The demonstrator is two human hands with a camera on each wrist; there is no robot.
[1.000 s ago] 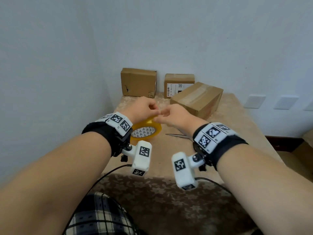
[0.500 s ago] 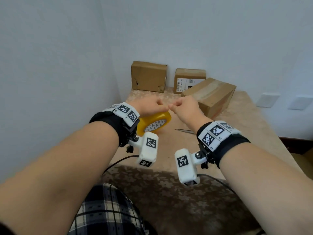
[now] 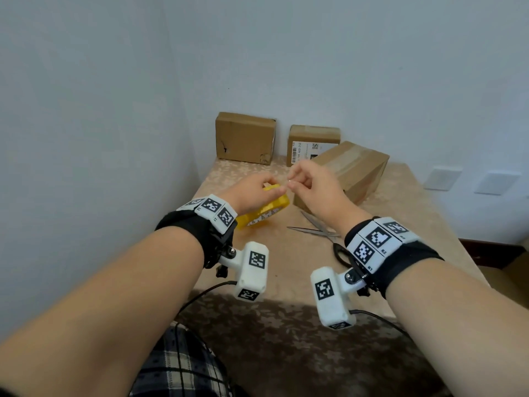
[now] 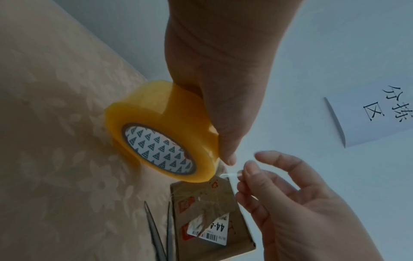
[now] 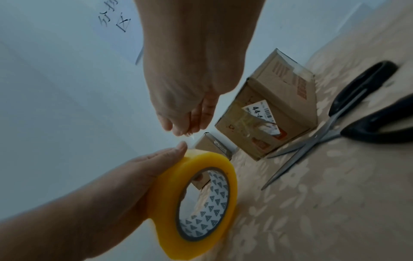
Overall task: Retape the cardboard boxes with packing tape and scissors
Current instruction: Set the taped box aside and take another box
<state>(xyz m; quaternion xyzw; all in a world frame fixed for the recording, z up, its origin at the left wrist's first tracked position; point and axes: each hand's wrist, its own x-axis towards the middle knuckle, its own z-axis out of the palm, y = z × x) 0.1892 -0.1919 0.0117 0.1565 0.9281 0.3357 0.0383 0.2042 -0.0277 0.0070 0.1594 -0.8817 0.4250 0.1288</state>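
Observation:
My left hand (image 3: 259, 190) grips a yellow roll of packing tape (image 3: 264, 209) above the table, fingers through its core; the roll (image 4: 161, 134) fills the left wrist view and shows again (image 5: 194, 203) in the right wrist view. My right hand (image 3: 307, 183) pinches the clear free end of the tape (image 4: 230, 175) just right of the roll, a short strip pulled away. The nearest cardboard box (image 3: 347, 170) lies tilted behind my right hand, with a torn label (image 5: 263, 113) on its end. Scissors (image 3: 317, 230) with black handles (image 5: 371, 109) lie open on the table under my right wrist.
Two more cardboard boxes stand against the back wall, one plain (image 3: 245, 137), one with a barcode label (image 3: 310, 143). The beige patterned tablecloth (image 3: 415, 202) covers the table, walls close on the left and back. A paper sign (image 4: 375, 113) hangs on the wall.
Both hands have risen and moved slightly towards the boxes. My right hand has drawn apart from the left, pulling the tape end a little off the roll.

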